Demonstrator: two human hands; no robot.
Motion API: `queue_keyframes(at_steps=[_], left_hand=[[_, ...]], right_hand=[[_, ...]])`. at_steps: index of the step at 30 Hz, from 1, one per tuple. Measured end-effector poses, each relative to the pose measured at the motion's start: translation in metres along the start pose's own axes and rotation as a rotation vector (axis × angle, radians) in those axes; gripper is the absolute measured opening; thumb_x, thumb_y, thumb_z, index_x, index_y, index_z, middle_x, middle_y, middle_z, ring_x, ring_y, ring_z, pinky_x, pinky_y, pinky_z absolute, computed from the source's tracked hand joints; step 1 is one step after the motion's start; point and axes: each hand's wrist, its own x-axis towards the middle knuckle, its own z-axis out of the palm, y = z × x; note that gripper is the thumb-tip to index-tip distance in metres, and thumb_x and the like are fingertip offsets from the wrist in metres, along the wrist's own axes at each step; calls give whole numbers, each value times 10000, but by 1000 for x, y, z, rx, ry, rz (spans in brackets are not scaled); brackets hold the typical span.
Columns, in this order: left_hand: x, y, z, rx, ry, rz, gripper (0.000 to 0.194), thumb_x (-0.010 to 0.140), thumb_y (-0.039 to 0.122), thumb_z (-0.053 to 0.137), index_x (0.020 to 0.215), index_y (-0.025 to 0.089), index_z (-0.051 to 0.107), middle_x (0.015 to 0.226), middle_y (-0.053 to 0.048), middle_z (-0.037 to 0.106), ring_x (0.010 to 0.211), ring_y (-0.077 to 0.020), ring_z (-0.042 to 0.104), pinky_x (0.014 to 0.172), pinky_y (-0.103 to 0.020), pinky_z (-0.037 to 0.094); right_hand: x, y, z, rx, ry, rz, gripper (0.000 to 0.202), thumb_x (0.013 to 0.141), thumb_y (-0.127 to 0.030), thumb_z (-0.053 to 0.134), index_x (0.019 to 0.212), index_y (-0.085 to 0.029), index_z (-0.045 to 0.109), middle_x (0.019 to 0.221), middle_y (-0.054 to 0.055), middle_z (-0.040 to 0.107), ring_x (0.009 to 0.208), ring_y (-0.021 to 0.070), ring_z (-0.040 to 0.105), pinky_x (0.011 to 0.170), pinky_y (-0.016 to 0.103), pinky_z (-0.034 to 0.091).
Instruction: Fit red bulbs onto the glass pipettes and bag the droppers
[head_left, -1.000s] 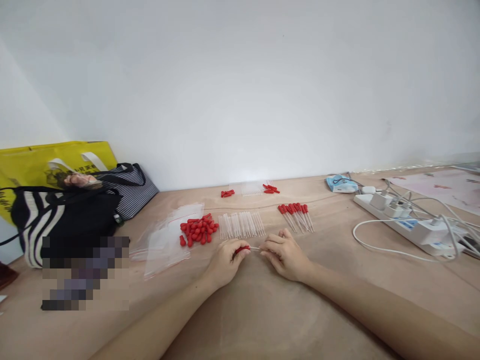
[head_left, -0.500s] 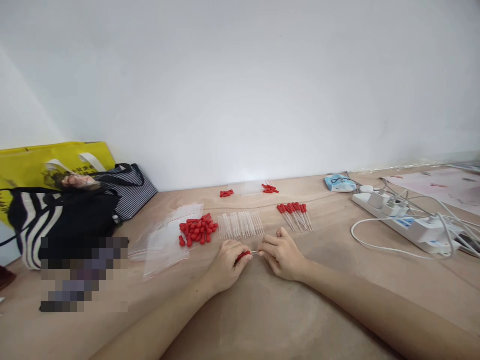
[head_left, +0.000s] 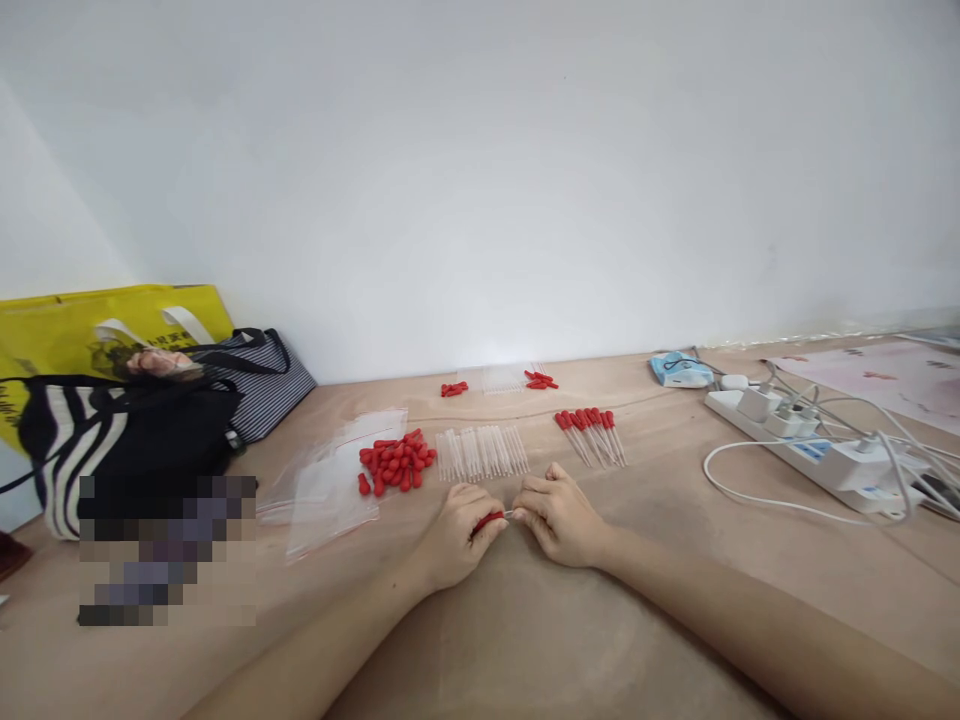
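Note:
My left hand (head_left: 463, 538) is closed around a red rubber dropper bulb (head_left: 489, 521). From the bulb's right end a thin glass dropper tube (head_left: 509, 514) runs into the pinched fingers of my right hand (head_left: 559, 520); most of the tube is hidden by the fingers. Beyond the hands lies a row of clear glass tubes (head_left: 484, 452). A pile of loose red bulbs (head_left: 394, 460) rests at the left on clear zip bags (head_left: 330, 510). To the right, several droppers with red bulbs fitted (head_left: 592, 435) lie side by side.
Farther back are small groups of red bulbs (head_left: 454, 389) and more tubes (head_left: 502, 379). A power strip (head_left: 802, 450) with white cables and a blue mask (head_left: 680, 370) sit at the right. Bags, among them a black one (head_left: 150, 440), stand at the left; a blurred patch covers something in front.
My hands have drawn slightly closer together, and less of the tube shows between them. The bulb and tube stay in the fingers.

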Motion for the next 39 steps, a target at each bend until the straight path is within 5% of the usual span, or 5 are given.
queue_keyframes(at_steps=[8,11,17,23,39], left_hand=[[0,-5,-4,24,18,-82,202,855,219,400,766,186,578,726,-12,597,726,-163,536,774,-351,378],[-2,-9,-5,9,82,-135,183,840,223,423,970,208,552,905,-35,579,864,-184,530,809,-357,394],[-4,-11,-3,7,190,-291,383,787,209,477,1160,210,389,1081,-73,474,973,-219,492,825,-376,429],[-1,-6,-4,-4,73,-226,214,779,202,477,992,216,505,1046,-56,484,966,-212,500,843,-379,430],[2,-8,-2,-1,46,-205,106,777,166,481,819,176,578,901,-48,536,854,-184,532,788,-348,428]], right_hand=[[3,-1,-14,-148,-40,-97,200,848,-221,403,874,-187,599,732,37,565,701,145,435,629,288,206],[1,4,-15,-191,-33,-66,203,819,-181,420,919,-197,596,740,38,581,717,154,455,638,296,212],[1,46,-20,-230,222,577,257,810,-183,395,1043,-163,504,848,56,631,817,183,535,706,291,253],[1,76,-25,-271,160,960,199,798,-219,402,966,-161,491,800,56,645,776,200,570,679,294,259],[4,72,-19,-340,93,871,224,801,-258,398,915,-171,570,926,103,630,846,229,554,752,362,268]])
